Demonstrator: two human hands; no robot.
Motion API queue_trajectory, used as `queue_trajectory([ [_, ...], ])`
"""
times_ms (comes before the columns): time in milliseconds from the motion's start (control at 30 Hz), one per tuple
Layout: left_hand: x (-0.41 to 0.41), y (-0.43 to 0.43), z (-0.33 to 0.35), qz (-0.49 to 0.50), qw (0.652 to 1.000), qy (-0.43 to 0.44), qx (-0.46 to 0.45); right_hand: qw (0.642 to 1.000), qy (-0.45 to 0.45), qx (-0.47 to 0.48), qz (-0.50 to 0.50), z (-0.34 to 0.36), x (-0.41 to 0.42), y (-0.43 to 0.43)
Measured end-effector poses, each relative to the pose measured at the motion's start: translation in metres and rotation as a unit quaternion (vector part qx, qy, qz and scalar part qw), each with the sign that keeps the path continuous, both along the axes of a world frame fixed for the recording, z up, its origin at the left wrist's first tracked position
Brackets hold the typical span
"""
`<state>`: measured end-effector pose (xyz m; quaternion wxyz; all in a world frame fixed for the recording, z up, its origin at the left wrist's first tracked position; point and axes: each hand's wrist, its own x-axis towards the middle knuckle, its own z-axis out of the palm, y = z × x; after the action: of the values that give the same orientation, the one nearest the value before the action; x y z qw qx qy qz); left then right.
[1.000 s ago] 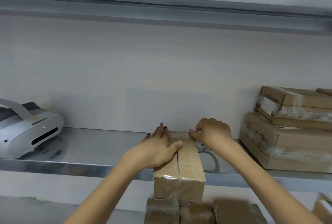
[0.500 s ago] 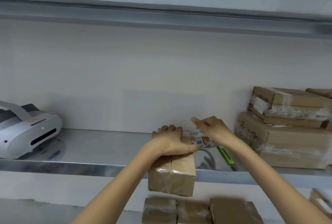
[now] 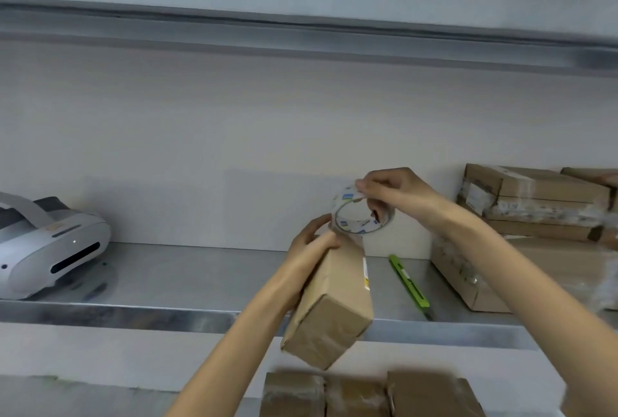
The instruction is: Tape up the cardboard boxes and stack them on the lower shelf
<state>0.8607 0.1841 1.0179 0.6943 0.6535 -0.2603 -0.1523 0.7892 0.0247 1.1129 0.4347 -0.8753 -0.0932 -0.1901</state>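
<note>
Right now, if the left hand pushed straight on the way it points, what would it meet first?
Probably the tape roll in the right hand, just beyond the left hand gripping the cardboard box; depth unclear.

A small box [image 3: 334,303] is held tilted before the front edge of the shelf [image 3: 200,283] by the left hand [image 3: 311,239]. A tape roll [image 3: 361,212] is held at its far end by the right hand [image 3: 398,189]. On the shelf, a headset [image 3: 50,249] is set at the left, a cutter [image 3: 409,286] lies right of the small box, and stacked boxes [image 3: 535,199] are piled at the far right. A row of boxes [image 3: 361,396] is placed below.
</note>
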Motion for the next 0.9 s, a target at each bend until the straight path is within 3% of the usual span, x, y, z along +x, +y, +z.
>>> queue_trajectory([
  [200,0.008,0.015,-0.01,-0.044,0.985,0.052,-0.158,0.998,0.051,-0.019,0.008,0.006,0.026,0.03],
  [333,0.009,0.02,-0.01,0.0,0.988,0.056,-0.142,0.996,0.066,-0.06,-0.007,0.01,0.036,0.039],
  [467,0.007,0.022,-0.015,0.008,0.98,0.069,-0.185,0.99,0.081,-0.108,-0.047,0.026,0.028,0.031],
  [600,0.007,0.023,-0.015,0.006,0.982,0.03,-0.189,0.964,0.138,-0.192,-0.12,0.04,0.008,0.004],
  [700,0.007,0.022,-0.015,0.007,0.983,0.01,-0.184,0.948,0.201,-0.196,-0.151,0.028,0.001,-0.006],
  [900,0.013,0.022,-0.019,0.011,0.988,-0.02,-0.15,0.941,0.243,-0.167,-0.168,0.0,0.007,-0.01],
])
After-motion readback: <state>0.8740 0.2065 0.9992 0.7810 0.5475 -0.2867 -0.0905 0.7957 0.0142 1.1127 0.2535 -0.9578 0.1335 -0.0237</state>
